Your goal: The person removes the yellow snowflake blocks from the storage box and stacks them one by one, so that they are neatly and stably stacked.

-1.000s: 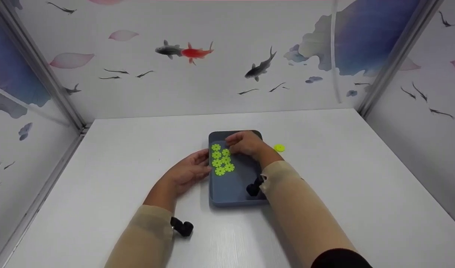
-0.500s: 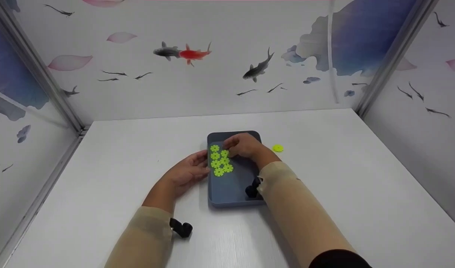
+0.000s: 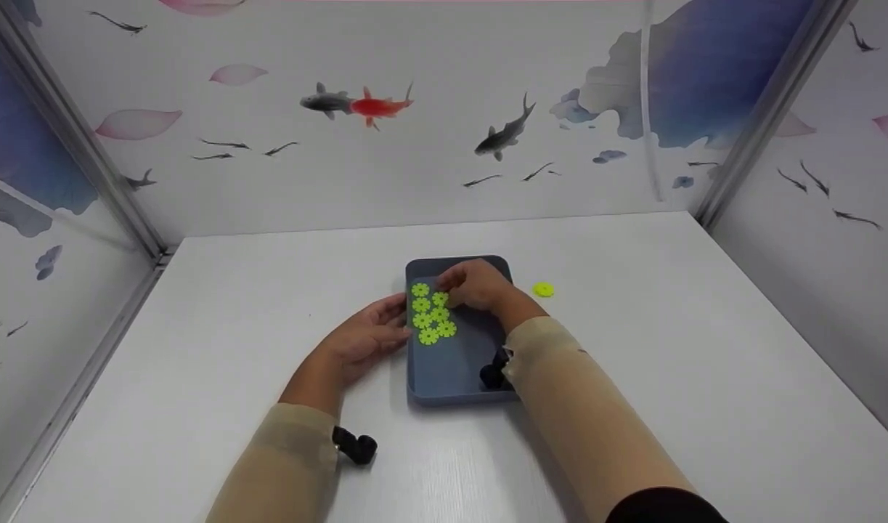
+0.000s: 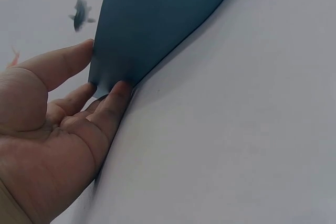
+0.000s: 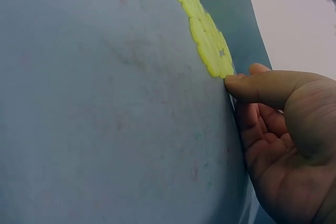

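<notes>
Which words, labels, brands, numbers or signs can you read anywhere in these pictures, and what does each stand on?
None. No readable text shows on the blue-grey rectangular tray or the yellow-green flower-shaped pieces.
The white back wall panel carries printed pictures, including fish and petals, but no lettering I can make out.
Any marking on the small black wrist devices would be too small to read.

Both forearms (image 3: 273, 457) are slanting inward; the left hand (image 3: 364, 340) is holding its thumb apart, the right hand (image 3: 478, 283) (thumb fairly straight) is holding its fingers bent.
</notes>
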The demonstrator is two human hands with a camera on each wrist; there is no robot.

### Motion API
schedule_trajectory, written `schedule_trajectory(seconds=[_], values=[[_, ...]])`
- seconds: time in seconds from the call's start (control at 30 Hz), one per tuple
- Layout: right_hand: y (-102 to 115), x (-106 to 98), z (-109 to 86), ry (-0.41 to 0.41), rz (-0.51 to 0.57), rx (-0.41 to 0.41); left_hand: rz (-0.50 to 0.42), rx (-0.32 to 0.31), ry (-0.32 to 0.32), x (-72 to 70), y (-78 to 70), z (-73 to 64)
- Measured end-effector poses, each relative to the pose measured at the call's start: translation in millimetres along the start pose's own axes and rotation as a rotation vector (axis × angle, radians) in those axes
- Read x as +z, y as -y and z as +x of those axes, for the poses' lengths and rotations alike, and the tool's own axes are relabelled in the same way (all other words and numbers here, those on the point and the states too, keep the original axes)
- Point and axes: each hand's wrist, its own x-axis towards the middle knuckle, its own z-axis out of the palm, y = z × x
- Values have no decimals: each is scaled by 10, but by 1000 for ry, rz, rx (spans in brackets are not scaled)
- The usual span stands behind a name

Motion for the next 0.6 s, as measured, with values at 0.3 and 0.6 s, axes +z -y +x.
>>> schedule_trajectory(seconds=[0.3,0.6], values=[[-66,8,10,-23,1,-95,2,-5,12,-12,9,17],[-59,7,12,1,10,-112,-3,1,15,-17,11,14]])
